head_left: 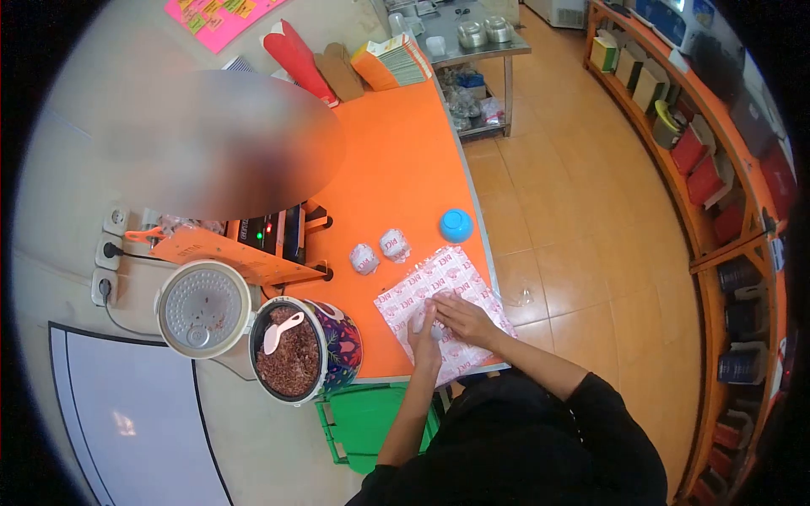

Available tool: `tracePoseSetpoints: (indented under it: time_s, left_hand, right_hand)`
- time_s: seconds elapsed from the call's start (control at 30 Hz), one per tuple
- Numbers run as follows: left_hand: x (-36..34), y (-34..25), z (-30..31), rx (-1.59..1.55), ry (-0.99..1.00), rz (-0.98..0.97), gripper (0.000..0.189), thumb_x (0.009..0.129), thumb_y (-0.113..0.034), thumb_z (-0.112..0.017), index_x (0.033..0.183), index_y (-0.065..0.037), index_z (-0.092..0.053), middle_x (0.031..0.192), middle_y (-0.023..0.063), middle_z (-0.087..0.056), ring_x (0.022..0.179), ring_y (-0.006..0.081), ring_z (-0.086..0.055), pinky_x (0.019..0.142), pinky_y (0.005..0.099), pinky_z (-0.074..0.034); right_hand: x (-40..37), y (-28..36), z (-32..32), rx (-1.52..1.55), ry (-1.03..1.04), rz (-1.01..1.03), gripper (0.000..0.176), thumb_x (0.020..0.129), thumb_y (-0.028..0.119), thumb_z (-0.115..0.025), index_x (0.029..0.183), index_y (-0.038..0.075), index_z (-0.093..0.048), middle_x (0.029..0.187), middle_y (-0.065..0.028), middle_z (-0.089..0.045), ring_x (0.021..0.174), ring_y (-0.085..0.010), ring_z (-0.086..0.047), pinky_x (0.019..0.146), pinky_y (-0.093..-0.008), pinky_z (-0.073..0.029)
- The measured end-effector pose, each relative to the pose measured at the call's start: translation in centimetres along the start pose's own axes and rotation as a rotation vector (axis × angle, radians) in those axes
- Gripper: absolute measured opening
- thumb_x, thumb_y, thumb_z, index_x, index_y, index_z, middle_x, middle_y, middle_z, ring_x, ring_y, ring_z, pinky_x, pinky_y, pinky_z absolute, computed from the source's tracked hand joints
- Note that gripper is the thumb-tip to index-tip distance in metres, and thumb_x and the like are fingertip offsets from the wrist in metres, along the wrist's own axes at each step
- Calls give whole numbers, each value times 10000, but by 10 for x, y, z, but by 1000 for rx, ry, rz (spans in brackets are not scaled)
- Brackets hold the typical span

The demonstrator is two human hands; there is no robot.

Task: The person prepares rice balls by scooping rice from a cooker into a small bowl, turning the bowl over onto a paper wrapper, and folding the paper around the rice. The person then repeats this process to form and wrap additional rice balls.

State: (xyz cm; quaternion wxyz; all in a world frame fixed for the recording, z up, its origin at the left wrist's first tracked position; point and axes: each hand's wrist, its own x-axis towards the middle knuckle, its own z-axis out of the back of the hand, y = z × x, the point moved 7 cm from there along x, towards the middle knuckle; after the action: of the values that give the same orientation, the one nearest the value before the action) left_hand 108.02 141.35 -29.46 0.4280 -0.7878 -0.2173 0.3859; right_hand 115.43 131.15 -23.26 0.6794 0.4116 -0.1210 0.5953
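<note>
Printed red-and-white wrapping paper (462,274) lies in a spread of sheets at the table's front right corner. Over it, my left hand (423,337) and my right hand (462,319) are brought together around a pale paper fold or bundle (436,331). My left fingers press its left side, while my right fingers lie across its top and right. What is inside is hidden. Beyond the sheets sit two wrapped round packets, one left (364,259) and one right (394,245). A blue bowl (456,225) stands near the table's right edge.
An open rice cooker (343,337) full of reddish-brown rice (287,363) stands at left, a pink rice paddle (282,332) on the rice. Behind it is an orange machine (211,255). A green chair (367,422) is below the table; shelves (700,211) line the right.
</note>
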Motion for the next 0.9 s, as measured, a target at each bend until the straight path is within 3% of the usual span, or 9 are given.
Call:
tracePoseSetpoints:
  time_s: [0.1, 0.2, 0.3, 0.37, 0.43, 0.53, 0.6, 0.77, 0.9]
  left_hand:
    - [3, 1, -6, -150, 45, 61, 288, 962, -248, -593, 1195, -81, -559, 1176, 55, -600, 1110, 161, -562, 890, 305, -472]
    - [14, 0, -9, -398, 76, 129, 206, 953, -256, -584, 1080, -96, -570, 1140, 61, -608, 1091, 171, -579, 868, 323, -496]
    - [19, -7, -13, -577, 70, 133, 162, 935, -260, -582, 985, -107, -568, 1047, 61, -617, 1019, 189, -611, 857, 351, -521]
    - [19, -16, -18, -640, -13, 137, 158, 919, -264, -594, 955, -112, -569, 964, 54, -617, 944, 197, -631, 829, 363, -541]
    - [18, -29, -27, -697, -167, 160, 168, 901, -269, -615, 949, -113, -574, 876, 41, -610, 856, 199, -646, 781, 365, -562]
    - [53, -19, 6, -758, -94, 105, 176, 887, -263, -630, 939, -107, -566, 838, 55, -625, 778, 214, -656, 678, 355, -583]
    - [89, -25, 41, -417, -163, -18, 251, 853, -289, -679, 918, -83, -551, 849, 80, -645, 763, 231, -669, 603, 328, -567]
    - [168, -73, 89, 845, -546, -317, 595, 699, -363, -828, 1054, -30, -485, 854, 129, -649, 719, 304, -653, 616, 423, -538]
    - [234, -46, 114, 978, -514, -281, 799, 610, -373, -878, 1144, -3, -411, 1082, 229, -534, 974, 364, -564, 824, 483, -493]
  right_hand:
    - [11, 2, 5, -33, -68, -4, 590, 692, -1, -661, 1274, 61, -589, 1293, -136, -597, 1161, -297, -606, 963, -439, -508]
    - [18, 1, -4, 117, -50, -234, 578, 713, -9, -641, 1284, 60, -583, 1232, -160, -635, 1006, -298, -677, 867, -386, -558]
    - [25, -6, -8, 449, -17, -495, 421, 880, 47, -532, 1300, 36, -563, 1242, -182, -629, 1102, -322, -643, 987, -387, -498]
    - [28, -4, -9, 528, -16, -570, 412, 924, 76, -496, 1333, 42, -535, 1211, -200, -635, 1065, -365, -642, 952, -409, -508]
    - [26, -5, -14, 606, 73, -661, 409, 961, 120, -468, 1363, 57, -510, 1193, -223, -631, 1053, -399, -631, 932, -428, -506]
    - [25, -7, -25, 664, 292, -724, 406, 993, 207, -459, 1372, 71, -511, 1131, -249, -639, 958, -382, -632, 872, -433, -505]
    - [22, -7, -27, 640, 379, -647, 407, 997, 264, -484, 1337, 50, -555, 1018, -249, -678, 746, -300, -677, 763, -405, -532]
    - [-4, -35, -40, 555, 230, -565, 348, 968, 230, -518, 1249, 50, -616, 1032, -211, -657, 902, -340, -651, 806, -410, -509]
    - [-1, -78, -32, 374, 223, -627, 295, 908, 174, -568, 1159, 41, -646, 1066, -215, -622, 921, -366, -638, 817, -435, -504]
